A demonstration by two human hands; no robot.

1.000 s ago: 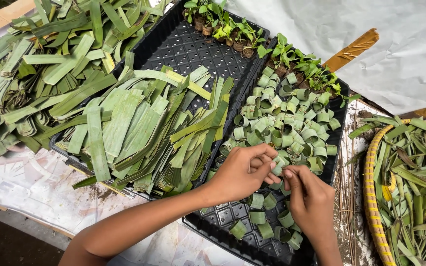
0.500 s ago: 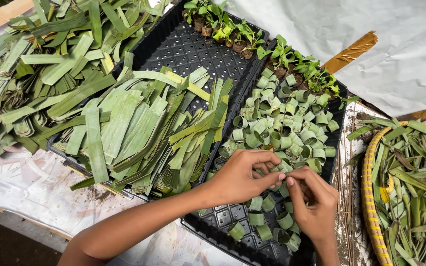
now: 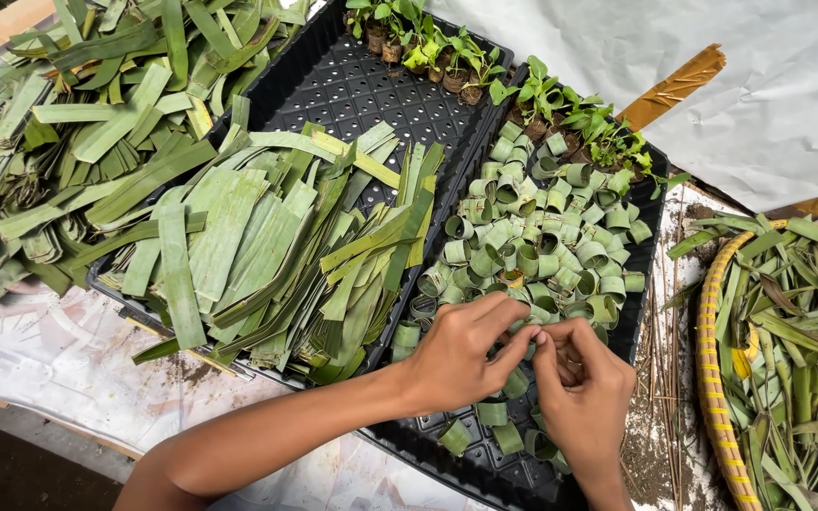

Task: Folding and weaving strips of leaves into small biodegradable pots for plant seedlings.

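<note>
The left hand (image 3: pixel 461 355) and the right hand (image 3: pixel 584 388) meet over the near end of the right black tray (image 3: pixel 650 274), close to the near edge of the worktop (image 3: pixel 40 350). Their fingers (image 3: pixel 513 343) are pinched together on a small green leaf ring (image 3: pixel 519 378), and the fingertips of both hands touch. Most of that ring is hidden by the hands. There is little open room here: the right tray sits tight against the left black tray (image 3: pixel 352 85), and a woven basket (image 3: pixel 712 350) stands just beside its right side. Only the near left part of the worktop is bare, with white paper on it. Since half a second ago the hands have stayed in almost the same spot, and the right thumb has closed in on the left fingers. The right tray holds many rolled leaf rings (image 3: pixel 532 246) in its middle, a few more rings near the hands, and little green seedlings (image 3: pixel 560 104) in a row at its far end. The left tray holds a heap of flat cut leaf strips (image 3: pixel 267 255) at its near end, and seedlings also line its far edge. More leaf strips (image 3: pixel 59 142) lie piled on the far left of the worktop. The basket is full of long thin leaves (image 3: pixel 797 322).
</note>
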